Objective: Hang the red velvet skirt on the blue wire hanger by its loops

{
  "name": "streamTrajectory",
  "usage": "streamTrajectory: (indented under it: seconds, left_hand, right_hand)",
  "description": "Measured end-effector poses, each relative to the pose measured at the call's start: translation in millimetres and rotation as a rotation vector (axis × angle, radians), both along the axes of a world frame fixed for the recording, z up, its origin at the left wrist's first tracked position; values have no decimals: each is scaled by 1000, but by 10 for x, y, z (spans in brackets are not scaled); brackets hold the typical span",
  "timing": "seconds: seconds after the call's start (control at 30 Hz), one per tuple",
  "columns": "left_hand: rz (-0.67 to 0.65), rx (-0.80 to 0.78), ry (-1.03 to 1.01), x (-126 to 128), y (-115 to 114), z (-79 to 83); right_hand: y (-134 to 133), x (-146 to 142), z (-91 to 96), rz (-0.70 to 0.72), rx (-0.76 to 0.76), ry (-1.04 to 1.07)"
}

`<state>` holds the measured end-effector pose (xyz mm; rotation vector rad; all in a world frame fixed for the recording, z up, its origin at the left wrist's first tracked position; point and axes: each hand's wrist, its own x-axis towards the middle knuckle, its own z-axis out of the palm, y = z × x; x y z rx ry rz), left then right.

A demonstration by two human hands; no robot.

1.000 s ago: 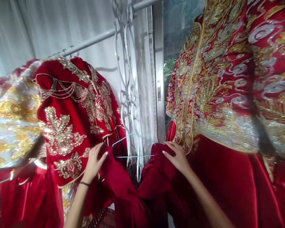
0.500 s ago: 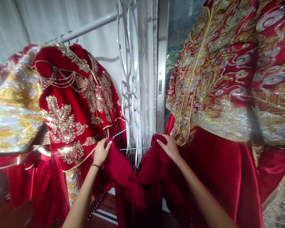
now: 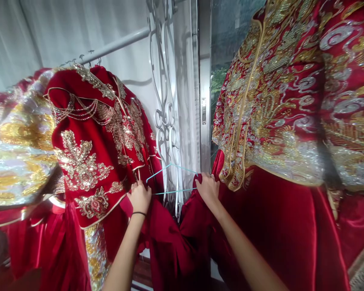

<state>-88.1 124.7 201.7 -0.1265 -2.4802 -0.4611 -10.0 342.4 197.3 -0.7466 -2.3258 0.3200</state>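
A dark red dress (image 3: 182, 242) with a V-shaped neckline hangs in front of me between my hands. My left hand (image 3: 140, 197) is closed around its left shoulder. On the other shoulder my right hand (image 3: 207, 187) grips the cloth, fingers folded over the top. A thin light-blue wire hanger (image 3: 171, 191) shows in the neck opening, its bar running across from one hand to the other. Each end of the hanger is hidden by cloth and fingers. The hanger's peak lies in front of white scrolled metalwork.
To the left, a red jacket (image 3: 94, 133) with gold beading hangs from a white rail (image 3: 118, 46), beside a gold-and-silver garment (image 3: 24, 149). A heavily embroidered red-and-gold jacket (image 3: 276, 101) fills the right side above a red skirt (image 3: 269, 226). A white scrolled iron stand (image 3: 166, 117) rises in the middle.
My left hand has turned over the dress's shoulder, its back now facing me. My right hand has shifted left and its fingers have curled over the cloth. The view has tilted slightly upward.
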Motion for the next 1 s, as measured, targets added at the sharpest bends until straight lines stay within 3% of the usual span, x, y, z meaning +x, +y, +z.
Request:
streamTrajectory:
  seconds: [0.13, 0.3, 0.53, 0.63, 0.83, 0.9, 1.0]
  left_hand:
    - [-122, -67, -6, -65, -158, -51]
    - [-264, -150, -14, -184, -371, -79]
    - [-345, -47, 8, -236, -430, -135]
    - [-338, -50, 8, -225, -424, -134]
    - [-171, -135, -1, -126, -224, -134]
    - [-167, -74, -38, -155, -206, -107]
    - [-234, 218, -110, -308, -376, -23]
  right_hand:
    - [93, 99, -120, 90, 74, 33]
    - [75, 168, -115, 49, 133, 18]
    - [21, 144, -166, -5, 208, 19]
    - [-17, 130, -180, -43, 211, 18]
    - [-50, 117, -162, -76, 294, -35]
    - [2, 132, -108, -42, 272, -72]
    - [175, 150, 25, -14, 153, -107]
